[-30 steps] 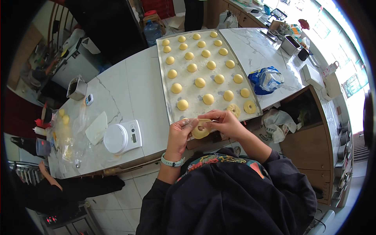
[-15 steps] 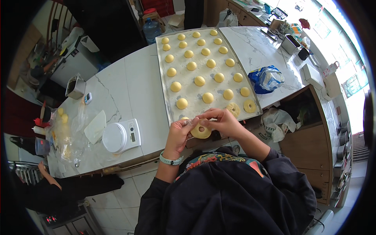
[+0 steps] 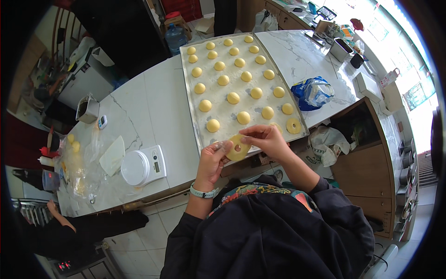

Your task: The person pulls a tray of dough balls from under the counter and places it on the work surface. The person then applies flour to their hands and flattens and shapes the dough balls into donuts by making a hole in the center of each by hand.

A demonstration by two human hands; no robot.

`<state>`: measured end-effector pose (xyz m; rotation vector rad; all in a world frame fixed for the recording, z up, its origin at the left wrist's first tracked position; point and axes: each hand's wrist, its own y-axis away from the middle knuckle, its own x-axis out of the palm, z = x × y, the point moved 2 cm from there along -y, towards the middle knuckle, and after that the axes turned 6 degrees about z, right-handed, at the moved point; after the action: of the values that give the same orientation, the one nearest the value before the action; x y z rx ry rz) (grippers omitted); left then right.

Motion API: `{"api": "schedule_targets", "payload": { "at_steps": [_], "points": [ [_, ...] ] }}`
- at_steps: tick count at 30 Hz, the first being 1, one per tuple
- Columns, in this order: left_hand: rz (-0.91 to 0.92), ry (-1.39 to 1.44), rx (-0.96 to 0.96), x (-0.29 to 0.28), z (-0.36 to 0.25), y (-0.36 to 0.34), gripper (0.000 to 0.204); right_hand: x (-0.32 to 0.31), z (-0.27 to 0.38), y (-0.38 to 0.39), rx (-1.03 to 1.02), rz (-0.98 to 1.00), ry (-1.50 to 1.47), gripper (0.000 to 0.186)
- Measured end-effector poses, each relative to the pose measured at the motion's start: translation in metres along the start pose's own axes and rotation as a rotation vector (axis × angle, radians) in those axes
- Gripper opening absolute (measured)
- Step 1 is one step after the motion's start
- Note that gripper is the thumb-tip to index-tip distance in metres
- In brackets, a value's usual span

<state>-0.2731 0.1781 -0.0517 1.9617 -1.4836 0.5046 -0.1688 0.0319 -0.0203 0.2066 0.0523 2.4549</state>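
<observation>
My left hand (image 3: 213,162) and my right hand (image 3: 268,142) pinch a flattened ring of yellow dough (image 3: 239,154) from either side, with a small hole through its middle. They hold it over the near edge of a large floured baking tray (image 3: 222,109), which carries rows of several round dough balls (image 3: 232,97). A dough ring (image 3: 293,125) lies in the tray's near right corner, and another beside it is partly hidden behind my right hand.
On the counter are a white kitchen scale (image 3: 140,166), white scraper (image 3: 113,155), timer (image 3: 102,122), plastic sheets (image 3: 81,172), metal container (image 3: 88,108) and blue bag (image 3: 311,95). A co-worker (image 3: 55,223) is at lower left. A cabinet (image 3: 360,176) stands right.
My hands still hold the dough ring, which is now tipped more upright, its hole showing more clearly. My right hand has moved slightly up and right.
</observation>
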Motion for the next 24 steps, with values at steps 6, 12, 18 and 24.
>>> {"api": "schedule_targets", "payload": {
  "at_steps": [6,12,18,24],
  "points": [
    [-0.011,-0.03,0.042,0.008,0.006,-0.008,0.02,-0.012,-0.008,0.007,0.041,0.019,0.051,0.029],
    [0.021,-0.123,-0.031,0.026,0.015,-0.017,0.022,-0.024,0.0,0.009,-0.031,0.117,0.141,0.029],
    [-0.019,-0.211,-0.016,0.043,0.018,-0.023,0.023,-0.044,0.013,0.003,-0.073,0.274,0.279,0.031],
    [-0.087,-0.118,-0.002,0.061,0.027,-0.031,0.022,-0.074,0.014,-0.003,0.011,0.261,0.212,0.026]
  ]
}}
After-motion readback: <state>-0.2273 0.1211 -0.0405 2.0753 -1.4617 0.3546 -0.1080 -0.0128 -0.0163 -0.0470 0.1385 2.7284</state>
